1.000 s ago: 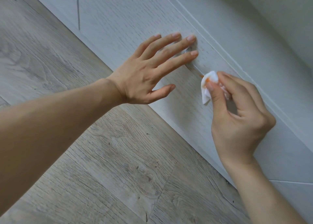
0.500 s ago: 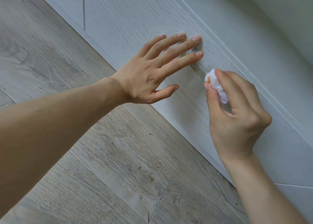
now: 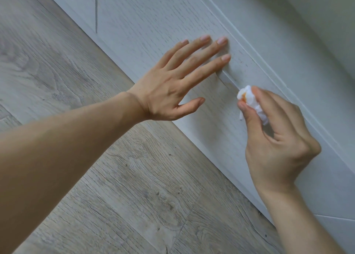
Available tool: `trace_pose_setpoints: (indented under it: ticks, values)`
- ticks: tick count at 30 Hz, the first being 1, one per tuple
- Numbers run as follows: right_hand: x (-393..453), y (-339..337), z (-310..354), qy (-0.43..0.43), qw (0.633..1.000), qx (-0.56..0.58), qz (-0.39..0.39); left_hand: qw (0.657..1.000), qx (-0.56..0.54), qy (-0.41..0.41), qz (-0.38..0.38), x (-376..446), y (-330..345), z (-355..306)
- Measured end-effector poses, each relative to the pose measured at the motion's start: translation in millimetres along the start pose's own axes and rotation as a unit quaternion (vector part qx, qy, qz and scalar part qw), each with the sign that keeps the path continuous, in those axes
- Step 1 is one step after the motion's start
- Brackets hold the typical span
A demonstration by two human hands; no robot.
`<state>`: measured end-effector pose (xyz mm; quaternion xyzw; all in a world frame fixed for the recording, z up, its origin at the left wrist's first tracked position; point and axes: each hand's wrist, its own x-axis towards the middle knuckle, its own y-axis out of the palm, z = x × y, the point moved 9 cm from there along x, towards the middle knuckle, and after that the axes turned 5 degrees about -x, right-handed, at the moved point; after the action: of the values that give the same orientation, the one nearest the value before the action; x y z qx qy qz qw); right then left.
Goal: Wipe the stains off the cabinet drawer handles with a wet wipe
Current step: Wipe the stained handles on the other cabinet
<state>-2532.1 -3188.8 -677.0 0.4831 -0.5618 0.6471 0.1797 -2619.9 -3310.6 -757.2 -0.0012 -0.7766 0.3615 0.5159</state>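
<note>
A white wood-grain drawer front (image 3: pixel 153 19) runs diagonally across the view. Its slim white handle (image 3: pixel 229 80) shows as a short bar between my two hands. My left hand (image 3: pixel 172 86) lies flat on the drawer front with straight, spread fingers, its fingertips just left of the handle. My right hand (image 3: pixel 274 138) pinches a crumpled white wet wipe (image 3: pixel 249 98) between thumb and fingers. The wipe carries an orange stain and sits at the handle's lower right end. The rest of the handle is hidden behind the wipe and my right hand.
Grey wood-look flooring (image 3: pixel 124 186) fills the lower left. A vertical seam (image 3: pixel 96 7) splits the cabinet front at the upper left. A second drawer panel (image 3: pixel 288 42) lies above the first, past a narrow gap. A pale wall or top surface (image 3: pixel 326 13) is at the upper right.
My right hand with the wipe slid down-right along the handle, uncovering a short stretch of it. The wipe has bunched up tighter. My left hand stays flat in place.
</note>
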Motion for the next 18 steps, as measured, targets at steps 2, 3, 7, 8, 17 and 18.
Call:
trace_pose_setpoints:
  ticks: [2,3,7,8,17,18]
  values:
    - [2,2,1,0.002,1.000,-0.003,-0.003,1.000,0.002,0.000,0.001,-1,0,2]
    - [5,6,3,0.004,1.000,-0.002,-0.002,1.000,0.003,0.000,0.002,-1,1,2]
    - [3,6,2,0.021,1.000,-0.002,0.000,1.000,-0.001,-0.015,-0.006,-1,3,2]
    - [-1,2,-2,0.029,1.000,-0.004,-0.002,1.000,0.000,-0.016,-0.006,-2,3,3]
    - [17,18,6,0.040,0.999,0.028,0.002,0.997,0.012,-0.069,-0.018,-4,8,16]
    - [17,20,6,0.043,0.999,0.029,0.003,0.997,0.015,-0.069,-0.023,-4,9,15]
